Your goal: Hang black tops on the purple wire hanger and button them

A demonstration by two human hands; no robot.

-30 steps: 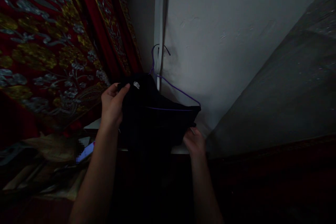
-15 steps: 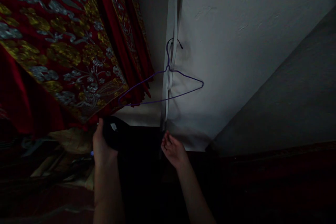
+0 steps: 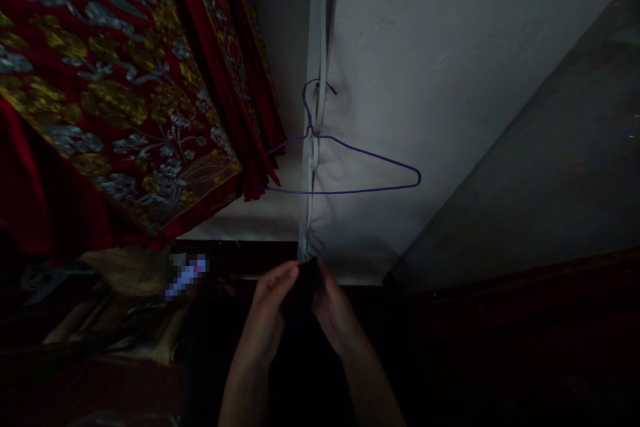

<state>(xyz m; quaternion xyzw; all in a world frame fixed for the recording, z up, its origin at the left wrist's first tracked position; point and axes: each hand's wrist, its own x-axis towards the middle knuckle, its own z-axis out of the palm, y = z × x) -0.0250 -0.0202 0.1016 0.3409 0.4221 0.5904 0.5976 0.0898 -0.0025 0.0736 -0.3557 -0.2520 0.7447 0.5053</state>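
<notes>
Between my two hands a black garment [image 3: 307,285] is bunched, its top edge pinched up and its lower part lost in the dark. My left hand [image 3: 267,307] is closed on it, thumb laid along the near edge. On the other side my right hand [image 3: 334,313] grips the same cloth, its fingers partly hidden behind it. Above both hands a purple wire hanger [image 3: 340,193] hangs bare from a hook on the wall, apart from the hands. The hanger's left end goes out of sight by the red cloth.
Red cloth embroidered in gold and silver [image 3: 120,100] hangs at the left. A white cable [image 3: 323,33] runs down the pale wall [image 3: 400,80] behind the hanger. Lower left lie cluttered items, among them a pale sack-like thing [image 3: 133,270] and a blurred-out blue object [image 3: 187,277].
My left hand has moved right with the black garment, next to my right hand, which now grips it too. The hanger has swung, its right end reaching further right.
</notes>
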